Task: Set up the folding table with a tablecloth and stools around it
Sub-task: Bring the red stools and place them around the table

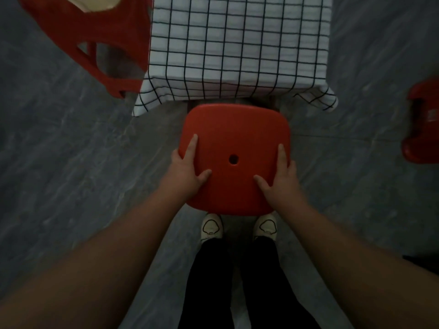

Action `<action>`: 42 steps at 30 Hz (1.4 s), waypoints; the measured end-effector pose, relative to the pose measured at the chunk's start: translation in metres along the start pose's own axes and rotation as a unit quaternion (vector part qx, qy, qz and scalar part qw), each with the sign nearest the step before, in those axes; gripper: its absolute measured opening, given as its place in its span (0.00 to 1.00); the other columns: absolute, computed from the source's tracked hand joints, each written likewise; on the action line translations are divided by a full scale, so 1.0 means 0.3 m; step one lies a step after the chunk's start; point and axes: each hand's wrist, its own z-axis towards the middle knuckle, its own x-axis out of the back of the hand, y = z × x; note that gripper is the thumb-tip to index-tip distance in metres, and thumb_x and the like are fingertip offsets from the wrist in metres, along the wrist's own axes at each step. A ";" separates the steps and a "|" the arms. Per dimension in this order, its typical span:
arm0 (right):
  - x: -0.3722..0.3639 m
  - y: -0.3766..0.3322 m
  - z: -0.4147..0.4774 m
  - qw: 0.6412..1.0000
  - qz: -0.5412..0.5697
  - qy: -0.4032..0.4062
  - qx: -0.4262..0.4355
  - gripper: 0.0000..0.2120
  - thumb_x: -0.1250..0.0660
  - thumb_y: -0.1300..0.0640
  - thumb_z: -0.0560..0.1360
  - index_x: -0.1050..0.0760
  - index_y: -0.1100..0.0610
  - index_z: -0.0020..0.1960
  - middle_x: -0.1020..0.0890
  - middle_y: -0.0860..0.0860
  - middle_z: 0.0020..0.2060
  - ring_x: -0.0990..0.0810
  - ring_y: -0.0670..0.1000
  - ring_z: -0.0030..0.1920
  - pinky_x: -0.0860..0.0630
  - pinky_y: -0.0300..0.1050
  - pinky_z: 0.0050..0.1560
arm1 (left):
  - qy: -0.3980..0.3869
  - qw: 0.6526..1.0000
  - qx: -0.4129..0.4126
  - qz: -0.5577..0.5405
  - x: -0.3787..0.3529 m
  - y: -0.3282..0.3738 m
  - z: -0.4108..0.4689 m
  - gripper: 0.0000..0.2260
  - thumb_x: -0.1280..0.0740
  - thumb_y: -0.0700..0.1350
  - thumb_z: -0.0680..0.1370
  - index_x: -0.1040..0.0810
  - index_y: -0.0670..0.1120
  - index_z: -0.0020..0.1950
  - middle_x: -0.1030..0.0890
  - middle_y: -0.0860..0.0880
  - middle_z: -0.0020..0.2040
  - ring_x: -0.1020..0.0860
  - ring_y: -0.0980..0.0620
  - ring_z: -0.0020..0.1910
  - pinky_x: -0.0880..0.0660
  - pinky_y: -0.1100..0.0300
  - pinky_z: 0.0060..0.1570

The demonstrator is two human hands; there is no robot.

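Observation:
A red stool with a small round hole in its seat stands right in front of me, its far edge at the near side of the table. The table is covered by a white tablecloth with a black grid, its corners hanging down. My left hand grips the seat's left edge, thumb and forefinger on top. My right hand grips the seat's right edge the same way. Another red stool stands at the table's left side, and a third red stool is partly in view at the right.
The floor is grey marbled tile, open on both sides of me. My feet in white shoes stand just behind the stool I hold.

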 end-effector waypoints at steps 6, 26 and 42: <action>0.162 -0.161 -0.107 0.992 -0.122 -0.012 0.011 0.36 0.39 0.46 0.79 0.51 0.52 0.81 0.47 0.59 0.79 0.47 0.62 0.77 0.43 0.58 0.76 | 0.031 0.998 -0.012 0.058 0.167 0.111 -0.151 0.36 0.36 0.54 0.80 0.54 0.54 0.81 0.54 0.40 0.81 0.45 0.37 0.78 0.40 0.42 0.74; 1.106 -0.894 -1.119 0.929 -0.161 0.273 0.189 0.34 0.44 0.40 0.77 0.43 0.52 0.79 0.38 0.57 0.77 0.43 0.59 0.77 0.43 0.57 0.77 | 0.244 0.908 -0.301 0.159 1.110 0.746 -1.173 0.30 0.43 0.59 0.81 0.45 0.50 0.80 0.40 0.45 0.79 0.43 0.44 0.78 0.42 0.45 0.76; 1.628 -0.506 -1.330 0.905 -0.039 0.414 0.084 0.31 0.41 0.44 0.81 0.46 0.49 0.80 0.41 0.52 0.79 0.48 0.55 0.79 0.46 0.52 0.77 | 0.234 0.840 -0.426 0.240 0.940 1.396 -1.344 0.31 0.47 0.62 0.82 0.52 0.53 0.81 0.48 0.46 0.81 0.51 0.41 0.80 0.47 0.42 0.77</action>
